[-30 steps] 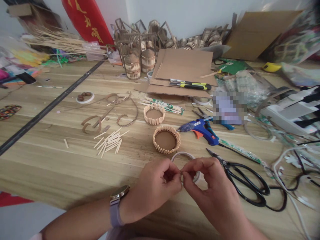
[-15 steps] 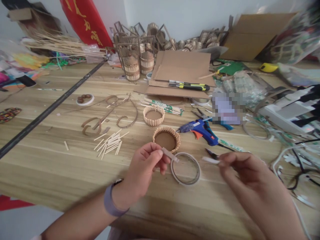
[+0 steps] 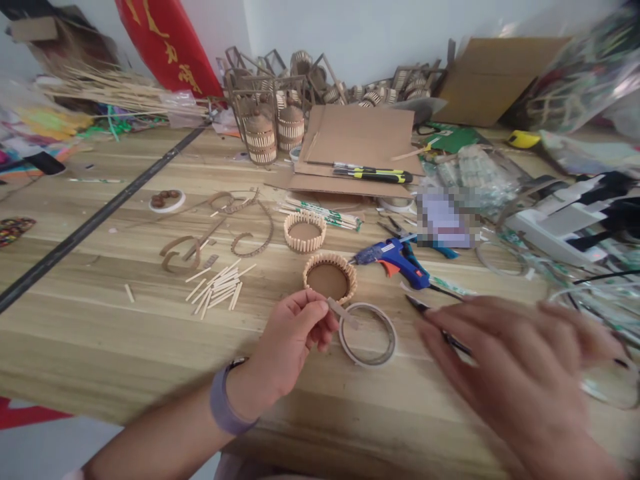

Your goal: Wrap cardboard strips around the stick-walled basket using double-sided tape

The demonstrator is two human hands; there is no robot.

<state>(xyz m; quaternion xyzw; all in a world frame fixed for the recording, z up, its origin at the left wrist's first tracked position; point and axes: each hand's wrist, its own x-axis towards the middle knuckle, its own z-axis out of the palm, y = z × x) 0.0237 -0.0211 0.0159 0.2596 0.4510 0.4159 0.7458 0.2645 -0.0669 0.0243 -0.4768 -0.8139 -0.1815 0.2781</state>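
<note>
Our left hand (image 3: 293, 337) pinches a short strip (image 3: 340, 311) just over the tape ring (image 3: 394, 340); our right hand (image 3: 515, 373) hangs open, fingers spread, blurred, above the scissors (image 3: 419, 306).

Tabletop (image 3: 125, 333): pale wood-grain, matt, smooth.
Short strip (image 3: 340, 311): pale, thin, paper-like, matt.
Tape ring (image 3: 369, 333): whitish, thin wall, faint sheen.
Nearer round tray (image 3: 329, 278): wall of raw pale wooden sticks, rough; floor brown cardboard, matt.
Farther round tray (image 3: 305, 231): same stick wall, same cardboard floor.
Loose sticks (image 3: 217, 288): bare light wood, unfinished.
Glue gun (image 3: 395, 257): blue plastic, glossy; orange plastic trigger.
Scissors (image 3: 417, 305): dark metal blades, dull.
Cardboard sheet (image 3: 360, 137): brown, matt, flat.
Utility knife (image 3: 375, 175): yellow and black plastic, smooth.
Wrist strap (image 3: 220, 403): lilac, smooth, rubbery look.
</note>
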